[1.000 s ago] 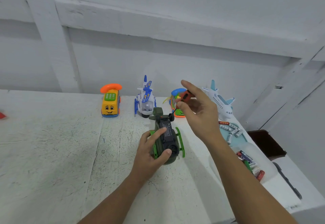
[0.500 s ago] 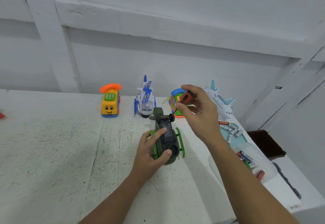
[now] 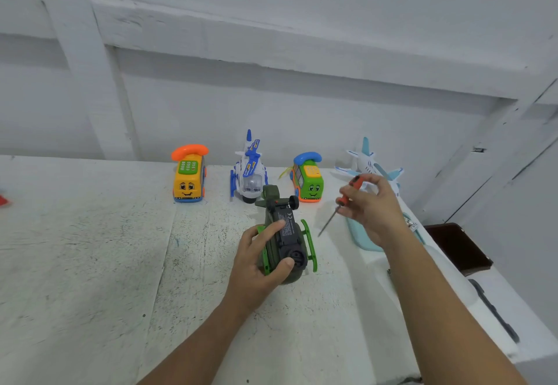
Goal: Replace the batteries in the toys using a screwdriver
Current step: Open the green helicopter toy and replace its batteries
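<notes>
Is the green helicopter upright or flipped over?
Flipped, belly up. The green helicopter shows its black underside and printed label to the camera, skids pointing up; the left hand grips it on the table.

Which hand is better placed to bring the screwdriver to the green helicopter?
Right. The right hand holds the screwdriver, tip angled toward the green helicopter; the left hand grips that toy, underside up.

The olive helicopter [image 3: 283, 233] had a black underside and bright green skids. The screwdriver [image 3: 344, 197] had an orange handle and a grey shaft. The yellow toy phone [image 3: 188, 179] bore an orange handset and a green keypad. The green toy phone [image 3: 309, 182] had a blue handset and a yellow keypad. The white helicopter [image 3: 249, 173] carried blue trim, and the toy plane [image 3: 370, 162] was white with pale blue fins. The table [image 3: 90, 248] was white, speckled dark.
</notes>
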